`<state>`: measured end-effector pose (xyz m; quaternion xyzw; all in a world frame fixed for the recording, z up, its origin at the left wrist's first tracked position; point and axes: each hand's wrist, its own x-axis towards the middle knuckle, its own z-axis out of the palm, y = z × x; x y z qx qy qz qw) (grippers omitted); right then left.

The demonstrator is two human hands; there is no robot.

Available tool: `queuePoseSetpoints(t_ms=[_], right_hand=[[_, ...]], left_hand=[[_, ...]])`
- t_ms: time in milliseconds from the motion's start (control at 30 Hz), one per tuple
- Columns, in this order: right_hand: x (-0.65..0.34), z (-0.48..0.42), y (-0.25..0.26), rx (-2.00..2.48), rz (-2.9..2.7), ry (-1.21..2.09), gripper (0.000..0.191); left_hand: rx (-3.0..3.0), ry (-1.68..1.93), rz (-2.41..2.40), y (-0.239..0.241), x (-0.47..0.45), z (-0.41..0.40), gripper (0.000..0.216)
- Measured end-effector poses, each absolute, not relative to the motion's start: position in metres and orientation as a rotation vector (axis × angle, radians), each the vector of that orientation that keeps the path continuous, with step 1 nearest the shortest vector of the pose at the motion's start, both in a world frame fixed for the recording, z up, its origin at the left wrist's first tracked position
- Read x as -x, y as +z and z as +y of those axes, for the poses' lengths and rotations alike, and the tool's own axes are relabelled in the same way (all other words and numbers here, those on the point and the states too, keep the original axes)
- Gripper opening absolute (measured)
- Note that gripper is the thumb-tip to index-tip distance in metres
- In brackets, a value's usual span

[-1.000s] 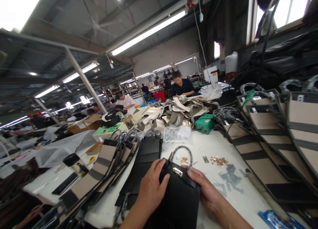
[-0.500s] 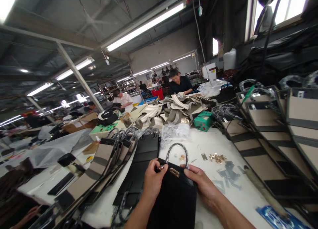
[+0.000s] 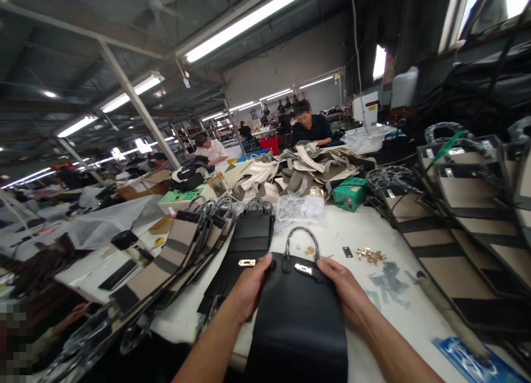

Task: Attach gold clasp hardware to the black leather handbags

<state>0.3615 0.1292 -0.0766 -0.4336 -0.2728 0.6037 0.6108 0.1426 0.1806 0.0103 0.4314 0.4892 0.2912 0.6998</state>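
A black handbag panel (image 3: 302, 311) with a handle (image 3: 302, 229) in clear wrap is held upright over the table between my two hands. Near its top edge sits a gold metal plate (image 3: 303, 269). My left hand (image 3: 249, 291) closes on the upper left edge, thumb on top. Beside its fingers shows a second gold plate (image 3: 246, 263); whether the fingers hold it, I cannot tell. My right hand (image 3: 342, 283) pinches the upper right corner, its thumb near the handle's base. The panel's lower end runs out of view.
More black panels (image 3: 249, 233) lie left, beside beige-lined bag pieces (image 3: 166, 261). Gold fasteners (image 3: 370, 255) and a dark plate (image 3: 347, 252) lie right. A green box (image 3: 349, 195) and strip pile (image 3: 290, 172) stand behind. Beige-lined pieces (image 3: 431, 255) stack right; co-workers sit beyond.
The panel has tilted so its front catches more light, and the gold plate faces me more. My left hand has moved outward along the edge. The view has shifted slightly.
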Motion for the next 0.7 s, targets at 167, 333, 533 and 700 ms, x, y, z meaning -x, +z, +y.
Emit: queuePoseSetpoints(t_ms=[167, 333, 533, 700], right_hand=[[-0.366, 0.131, -0.090, 1.471, -1.111, 0.465, 0.044], [-0.356, 0.130, -0.101, 1.407, -1.649, 0.252, 0.024], [-0.351, 0.129, -0.100, 1.403, -1.658, 0.389, 0.023], [-0.360, 0.121, -0.080, 1.435, -1.259, 0.596, 0.039]], left_hand=[[-1.108, 0.807, 1.377, -0.053, -0.152, 0.169, 0.053], [-1.109, 0.866, 1.359, -0.085, -0.150, 0.157, 0.058], [-1.083, 0.859, 1.404, -0.087, -0.145, 0.157, 0.064], [-1.045, 0.891, 1.422, -0.091, -0.141, 0.160, 0.063]])
